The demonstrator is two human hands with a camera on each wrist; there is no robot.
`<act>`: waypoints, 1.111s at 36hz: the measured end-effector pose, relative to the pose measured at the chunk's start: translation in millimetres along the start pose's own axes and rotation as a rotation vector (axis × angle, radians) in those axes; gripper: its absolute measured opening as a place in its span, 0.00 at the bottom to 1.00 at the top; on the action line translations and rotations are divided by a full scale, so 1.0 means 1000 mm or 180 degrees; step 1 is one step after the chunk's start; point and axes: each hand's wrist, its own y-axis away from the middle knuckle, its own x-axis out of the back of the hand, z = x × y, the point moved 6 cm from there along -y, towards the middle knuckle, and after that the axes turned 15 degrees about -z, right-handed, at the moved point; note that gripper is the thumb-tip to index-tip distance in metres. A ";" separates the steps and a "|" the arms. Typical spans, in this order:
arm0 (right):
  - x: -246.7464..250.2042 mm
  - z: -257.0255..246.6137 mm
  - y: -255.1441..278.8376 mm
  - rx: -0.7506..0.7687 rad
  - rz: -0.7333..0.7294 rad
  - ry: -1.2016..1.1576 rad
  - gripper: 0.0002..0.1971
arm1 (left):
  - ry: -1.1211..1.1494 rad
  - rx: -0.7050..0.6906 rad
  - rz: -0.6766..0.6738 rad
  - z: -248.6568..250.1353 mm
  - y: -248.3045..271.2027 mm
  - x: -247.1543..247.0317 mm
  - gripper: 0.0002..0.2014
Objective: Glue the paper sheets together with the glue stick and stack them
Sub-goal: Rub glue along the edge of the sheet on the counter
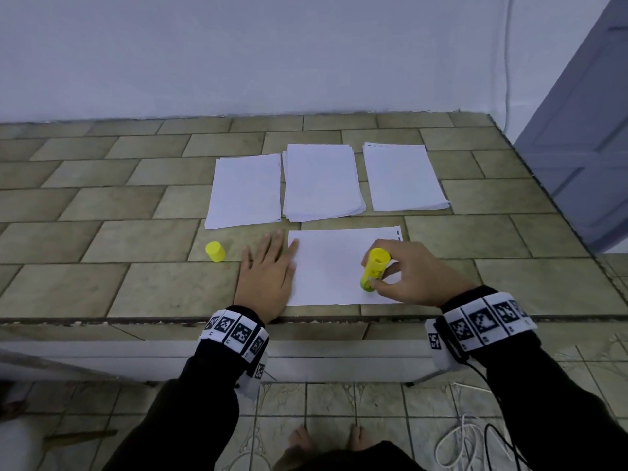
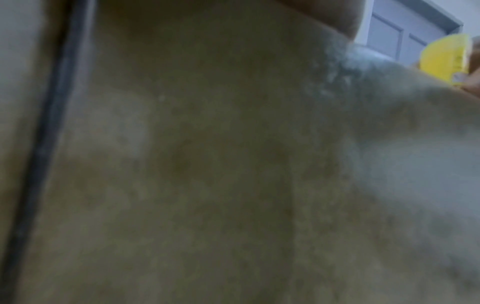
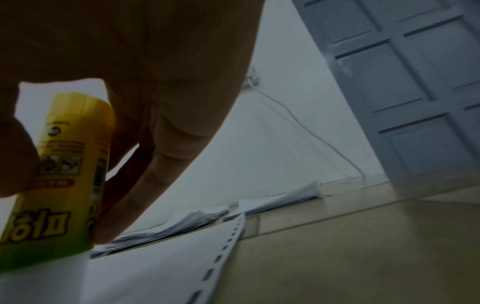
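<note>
Down at the near edge of the tiled counter point(image 1: 142, 287), we work on a single sheet point(image 1: 333, 266) lying just behind the lip, three paper stacks point(image 1: 321, 181) beyond it and bare tile to either side. Our left hand point(image 1: 266, 277) lies flat, fingers straight, on the sheet's left edge. Our right hand point(image 1: 413, 277) pinches the glue stick point(image 1: 373, 268), tilted, its lower end on the sheet. Its yellow cap point(image 1: 215, 251) stands left of our left hand.
</note>
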 end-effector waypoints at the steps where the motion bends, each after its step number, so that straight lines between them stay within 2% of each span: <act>1: 0.004 0.001 0.004 0.0017 0.0044 0.0022 0.05 | -0.0013 0.0006 -0.0003 0.000 0.000 0.000 0.38; 7: 0.020 0.018 0.026 -0.0146 0.0285 0.0102 0.04 | 0.0018 0.0029 -0.0010 -0.001 0.000 0.000 0.39; 13: 0.030 0.030 0.043 -0.0500 0.0431 0.0089 0.09 | 0.0096 0.0107 -0.0007 0.000 0.001 0.002 0.33; 15: 0.033 0.031 0.045 -0.0509 0.0467 0.0114 0.11 | 0.0092 0.0117 -0.0016 0.001 0.001 0.002 0.34; 18: 0.033 0.029 0.042 -0.0470 0.0464 0.0162 0.07 | 0.0089 0.0093 -0.0008 0.000 0.001 0.002 0.35; 21: 0.029 0.020 0.029 -0.0360 0.0481 0.0153 0.10 | 0.0125 0.0066 -0.0004 -0.001 0.001 0.001 0.40; 25: 0.009 0.000 0.000 -0.0153 0.0255 0.0014 0.14 | 0.0117 0.0056 -0.0011 -0.001 0.001 0.001 0.40; 31: -0.033 -0.030 -0.047 0.0083 -0.0250 -0.0047 0.11 | 0.0095 0.0039 0.0012 -0.001 0.001 0.002 0.41; 34: -0.048 -0.042 -0.061 0.0215 -0.0439 0.0038 0.08 | 0.0183 0.0012 0.0045 -0.001 0.001 0.002 0.37; 36: -0.054 -0.047 -0.067 0.0257 -0.0547 0.0112 0.11 | 0.0161 0.0010 0.0028 -0.003 -0.001 -0.001 0.32; 40: -0.058 -0.049 -0.074 0.0298 -0.0644 0.0258 0.10 | 0.0083 -0.0003 -0.0027 -0.006 -0.002 -0.004 0.33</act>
